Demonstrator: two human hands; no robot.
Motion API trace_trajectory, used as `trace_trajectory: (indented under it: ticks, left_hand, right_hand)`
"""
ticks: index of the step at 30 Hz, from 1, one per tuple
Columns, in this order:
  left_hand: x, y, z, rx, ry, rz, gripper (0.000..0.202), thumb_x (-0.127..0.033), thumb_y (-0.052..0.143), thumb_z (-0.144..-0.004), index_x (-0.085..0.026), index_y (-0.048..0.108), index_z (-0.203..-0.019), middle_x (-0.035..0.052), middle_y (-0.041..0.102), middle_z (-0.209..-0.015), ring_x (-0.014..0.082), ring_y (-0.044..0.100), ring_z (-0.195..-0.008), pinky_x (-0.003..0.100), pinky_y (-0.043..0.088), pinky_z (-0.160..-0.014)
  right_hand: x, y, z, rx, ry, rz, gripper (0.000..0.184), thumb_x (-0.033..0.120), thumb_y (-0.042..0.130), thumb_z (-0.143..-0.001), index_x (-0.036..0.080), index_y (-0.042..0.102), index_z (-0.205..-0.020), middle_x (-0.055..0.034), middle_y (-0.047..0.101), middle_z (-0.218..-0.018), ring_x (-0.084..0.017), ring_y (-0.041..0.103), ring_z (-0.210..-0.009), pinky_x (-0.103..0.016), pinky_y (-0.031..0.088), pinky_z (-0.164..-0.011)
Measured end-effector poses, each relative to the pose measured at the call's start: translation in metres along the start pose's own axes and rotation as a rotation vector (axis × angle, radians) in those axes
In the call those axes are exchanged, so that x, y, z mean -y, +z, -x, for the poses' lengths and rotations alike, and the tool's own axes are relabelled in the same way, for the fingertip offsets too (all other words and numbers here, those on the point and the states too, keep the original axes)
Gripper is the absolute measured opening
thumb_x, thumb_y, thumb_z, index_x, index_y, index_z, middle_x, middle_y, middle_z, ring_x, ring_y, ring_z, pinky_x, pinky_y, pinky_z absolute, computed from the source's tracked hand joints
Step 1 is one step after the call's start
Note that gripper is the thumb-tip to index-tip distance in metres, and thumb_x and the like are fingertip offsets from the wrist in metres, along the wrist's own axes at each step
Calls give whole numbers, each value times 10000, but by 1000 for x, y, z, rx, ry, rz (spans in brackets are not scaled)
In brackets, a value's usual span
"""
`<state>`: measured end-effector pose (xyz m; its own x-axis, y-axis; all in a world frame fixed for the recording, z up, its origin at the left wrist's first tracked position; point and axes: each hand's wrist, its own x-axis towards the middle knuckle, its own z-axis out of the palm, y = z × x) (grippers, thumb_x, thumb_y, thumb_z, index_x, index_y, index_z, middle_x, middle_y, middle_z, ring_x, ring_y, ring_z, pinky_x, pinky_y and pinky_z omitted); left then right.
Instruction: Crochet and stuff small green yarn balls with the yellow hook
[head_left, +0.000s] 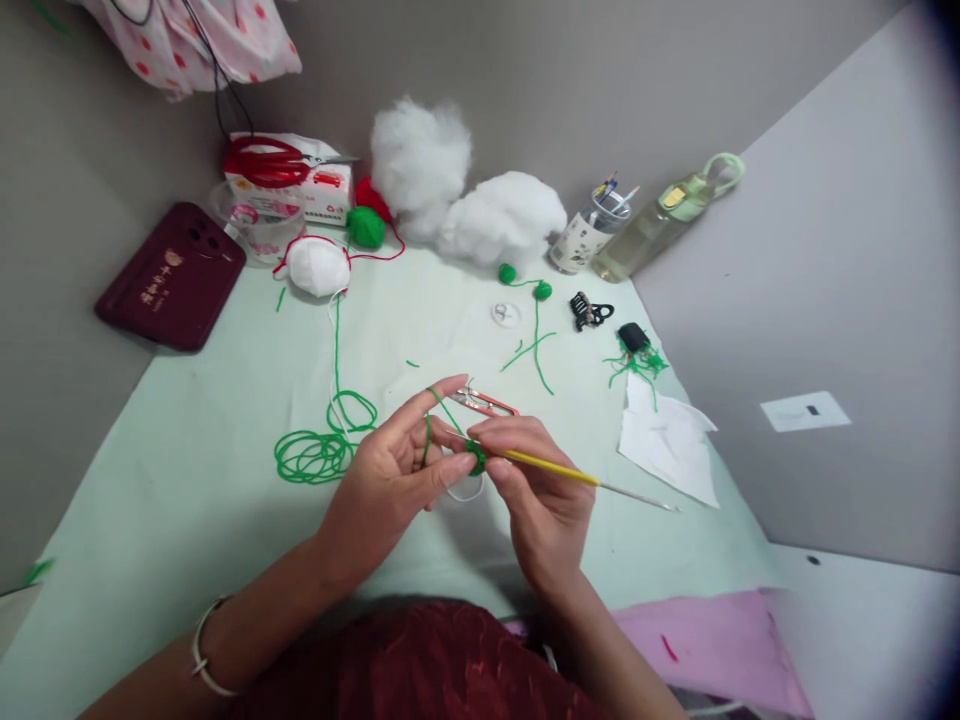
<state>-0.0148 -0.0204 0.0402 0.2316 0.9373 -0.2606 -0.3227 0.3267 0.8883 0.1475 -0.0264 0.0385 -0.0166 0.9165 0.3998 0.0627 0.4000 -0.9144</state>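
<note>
Between thumb and fingers, my left hand pinches a small green crochet piece. Green yarn runs from it over my raised left index finger. My right hand grips a crochet hook by its yellow handle, its working tip at the green piece and its other metal end pointing right. A loop of white yarn hangs below the piece. Just beyond my fingers lie orange-handled thread snips, partly hidden. Loose coils of green yarn rest on the table left of my left hand.
At the back stand a tissue box with red scissors on top, yarn balls, white stuffing, a pen cup and a bottle. A maroon phone or tablet case is at left; a hair clip and torn paper at right.
</note>
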Motion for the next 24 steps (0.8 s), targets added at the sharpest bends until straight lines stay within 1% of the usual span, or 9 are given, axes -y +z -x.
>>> trace_trajectory:
  ticks: [3,5,9,11,14,16,21,24]
  left_hand:
    - [0,-1,-1,16,-17,20,697,-241,802,-845,-328,575,-1499,-11,662,-874,79,476,-600,195,414,-522]
    - [-1,-1,-1,21,-30,33,691,-241,816,-830,-318,594,-1480,-15,649,-862,78,483,-604,194,420,-528]
    - [-1,-1,-2,73,-50,44,543,-267,825,-832,-299,688,-1357,-26,626,-825,73,473,-599,188,408,-526]
    - [-1,-1,-2,81,-55,47,487,-279,827,-839,-308,711,-1311,-29,621,-830,70,464,-601,185,400,-529]
    - [0,-1,-3,62,-56,53,479,-296,839,-834,-323,715,-1295,-28,620,-859,79,479,-638,186,396,-544]
    - [0,-1,-3,54,-55,54,482,-301,840,-832,-318,711,-1296,-27,617,-864,87,487,-655,195,396,-556]
    - [0,0,-2,40,-38,31,603,-285,838,-830,-316,639,-1399,-43,597,-799,95,462,-639,220,384,-579]
    - [-1,0,-1,37,-40,29,632,-290,836,-832,-319,618,-1424,-44,592,-792,96,452,-634,225,374,-576]
  right_hand:
    - [3,-4,0,47,-17,48,278,142,701,-948,351,809,-1097,-26,799,-995,-213,715,-977,-395,579,-863]
    - [4,-5,0,28,-10,62,268,143,691,-954,344,818,-1078,-28,799,-988,-213,716,-967,-388,575,-845]
    - [2,-4,-1,-44,34,43,203,193,692,-965,332,830,-1020,-20,797,-938,-207,712,-918,-393,562,-855]
    - [-1,-3,-1,-67,71,11,166,228,696,-968,321,829,-997,-17,793,-912,-197,702,-856,-399,559,-848]
    - [-4,-3,-1,-85,146,-70,130,280,696,-969,304,823,-987,-21,780,-902,-179,677,-772,-375,562,-769]
    - [-6,-4,-1,-78,180,-109,127,307,696,-969,300,821,-986,-26,775,-909,-176,671,-773,-361,561,-745]
    - [-7,-3,-3,-19,154,-83,111,303,724,-948,329,830,-966,-24,798,-933,-220,704,-961,-435,563,-938]
    - [-9,-4,-3,-5,150,-98,120,288,723,-950,334,829,-980,-20,796,-938,-217,703,-969,-426,561,-935]
